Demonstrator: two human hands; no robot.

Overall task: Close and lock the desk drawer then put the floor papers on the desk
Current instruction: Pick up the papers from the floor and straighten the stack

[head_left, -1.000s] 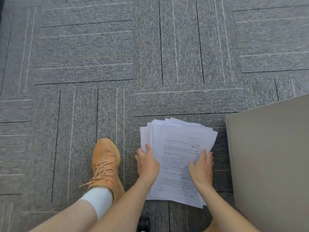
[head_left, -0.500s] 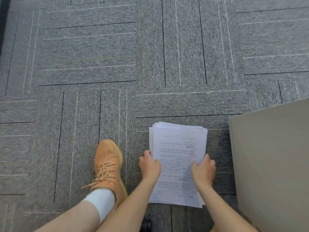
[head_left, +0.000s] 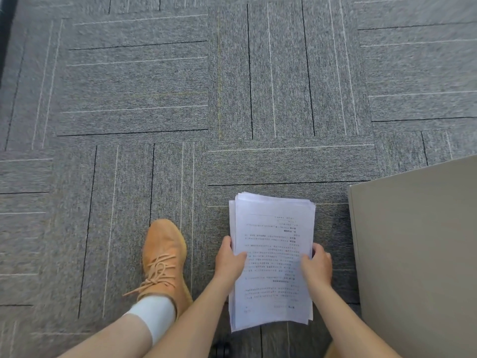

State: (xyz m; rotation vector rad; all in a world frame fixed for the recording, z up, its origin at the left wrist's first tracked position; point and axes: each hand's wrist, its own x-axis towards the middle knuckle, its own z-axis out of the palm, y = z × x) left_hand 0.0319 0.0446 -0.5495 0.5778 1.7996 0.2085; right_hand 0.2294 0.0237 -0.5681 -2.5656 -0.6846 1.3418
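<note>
**Both hands hold the stack of papers by its sides**

We see the stack of printed papers held over the grey carpet floor. The left hand grips the left edge of the stack, with the thumb on top of the front sheet and the fingers curled behind it. The right hand grips the right edge the same way, thumb on top and fingers wrapped round the side. The sheets sit nearly in line, though a few edges poke out a little at the top and along the left side. We cannot tell if the bottom edge of the stack touches the carpet.

Just to the right of the papers is a flat grey-beige cabinet panel. Its left edge runs close beside the right hand, with only a thin strip of carpet between them, so there is little room on that side.

To the left of the papers is our orange lace-up shoe with a white sock above it. It stands near the left hand but does not touch it.

In front of the papers the carpet is wide and bare, all the way to the top edge of the view. A small dark thing peeks out at the bottom edge, too hidden to name.
</note>
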